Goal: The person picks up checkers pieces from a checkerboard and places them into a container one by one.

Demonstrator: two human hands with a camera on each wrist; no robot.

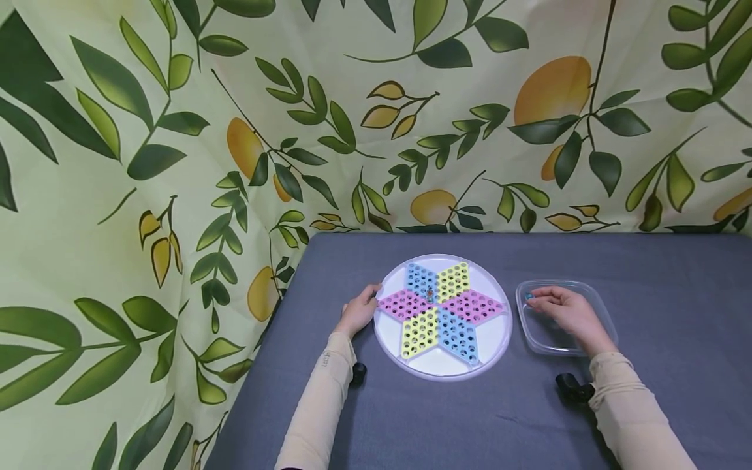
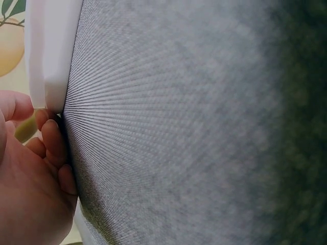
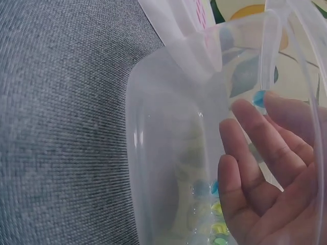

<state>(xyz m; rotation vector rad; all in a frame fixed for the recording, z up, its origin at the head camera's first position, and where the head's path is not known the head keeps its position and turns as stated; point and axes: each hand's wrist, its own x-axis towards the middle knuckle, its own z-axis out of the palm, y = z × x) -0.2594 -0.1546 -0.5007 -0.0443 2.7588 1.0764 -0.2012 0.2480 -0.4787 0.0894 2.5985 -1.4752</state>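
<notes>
A round white Chinese checkers board (image 1: 388, 339) lies on the table, with a six-pointed star of blue, yellow and pink perforated sections. My left hand (image 1: 358, 311) is at its left edge; in the left wrist view the thumb and fingertips pinch the board's rim (image 2: 53, 56). Over a clear plastic container (image 1: 531, 336) to the right, my right hand (image 1: 566, 314) pinches a blue marble (image 3: 260, 99) between thumb and index finger, the other fingers loosely bent. Blue, yellow and green marbles (image 3: 218, 228) lie at the container's bottom. A small brownish piece (image 1: 430, 295) sits near the star's centre.
A grey cloth (image 1: 470, 418) covers the table. Behind and to the left hangs a leaf-and-fruit patterned curtain (image 1: 329, 170). Black devices sit at both wrists, one by the right sleeve (image 1: 574, 390). The container stands just right of the board.
</notes>
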